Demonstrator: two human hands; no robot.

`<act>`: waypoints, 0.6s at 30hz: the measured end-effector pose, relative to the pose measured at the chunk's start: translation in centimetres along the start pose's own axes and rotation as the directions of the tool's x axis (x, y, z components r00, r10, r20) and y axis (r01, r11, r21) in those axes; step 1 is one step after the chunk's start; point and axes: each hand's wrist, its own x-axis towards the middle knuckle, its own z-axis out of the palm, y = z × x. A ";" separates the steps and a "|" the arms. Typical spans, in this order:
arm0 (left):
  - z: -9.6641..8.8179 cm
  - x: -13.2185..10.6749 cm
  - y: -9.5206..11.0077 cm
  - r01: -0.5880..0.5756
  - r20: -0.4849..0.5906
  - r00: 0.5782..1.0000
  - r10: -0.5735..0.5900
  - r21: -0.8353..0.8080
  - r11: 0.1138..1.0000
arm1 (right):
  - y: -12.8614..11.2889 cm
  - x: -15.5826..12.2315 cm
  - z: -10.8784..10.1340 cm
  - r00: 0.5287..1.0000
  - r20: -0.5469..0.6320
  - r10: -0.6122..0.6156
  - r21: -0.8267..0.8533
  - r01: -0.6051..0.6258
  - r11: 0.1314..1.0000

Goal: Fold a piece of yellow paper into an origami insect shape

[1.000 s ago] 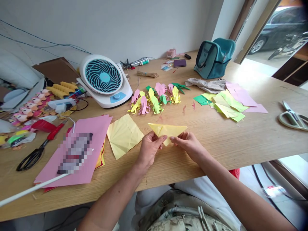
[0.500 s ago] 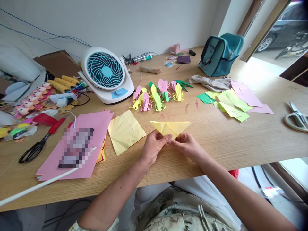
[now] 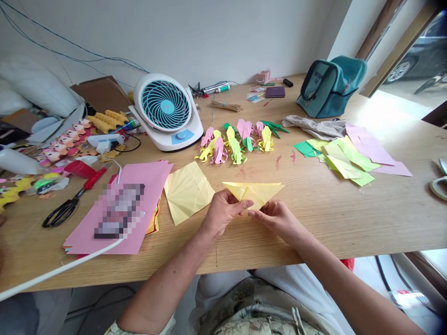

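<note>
A yellow folded paper (image 3: 256, 193), shaped as a triangle with its long edge away from me, is held just over the table's front part. My left hand (image 3: 225, 209) pinches its lower left side, thumb on top. My right hand (image 3: 274, 216) grips its lower right side between thumb and fingers; the fingertips behind the paper are hidden. To the left lies a creased yellow paper sheet (image 3: 188, 193), flat on the table. Beyond the folded paper stand several folded paper figures (image 3: 235, 144) in pink, yellow and green.
A fan (image 3: 165, 109) stands at the back left. Pink paper sheets (image 3: 146, 209) with a blurred-out phone-like object lie left, beside black-and-red scissors (image 3: 70, 202). Coloured paper pieces (image 3: 344, 158), a grey cloth (image 3: 312, 126) and a teal bag (image 3: 330, 86) are at right.
The view has shifted, so most things appear farther right. Both hands still hold the yellow folded paper; my right thumb has shifted slightly away from the left thumb.
</note>
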 end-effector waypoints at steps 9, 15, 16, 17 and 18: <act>0.1 -0.2 -0.2 0.045 0.066 0.997 -0.043 -0.019 0.999 | -0.1 0.1 0.1 0.998 -0.055 -0.021 -0.013 0.021 1.000; -0.1 -0.2 0.0 0.014 0.038 0.999 -0.013 -0.026 1.000 | 0.6 -0.3 -0.4 0.996 -0.031 -0.081 -0.072 0.079 0.994; -0.2 -0.2 0.1 0.007 0.031 0.999 -0.006 -0.037 0.999 | 0.7 -0.5 -0.5 0.996 -0.036 -0.081 -0.102 0.077 0.992; -0.3 -0.1 0.2 -0.002 0.022 1.000 0.003 -0.046 0.999 | 0.8 -0.6 -0.5 0.996 -0.045 -0.078 -0.132 0.072 0.989; -0.4 -0.1 0.3 -0.011 0.016 1.000 0.012 -0.052 0.999 | 0.8 -0.7 -0.6 0.996 -0.054 -0.073 -0.159 0.064 0.985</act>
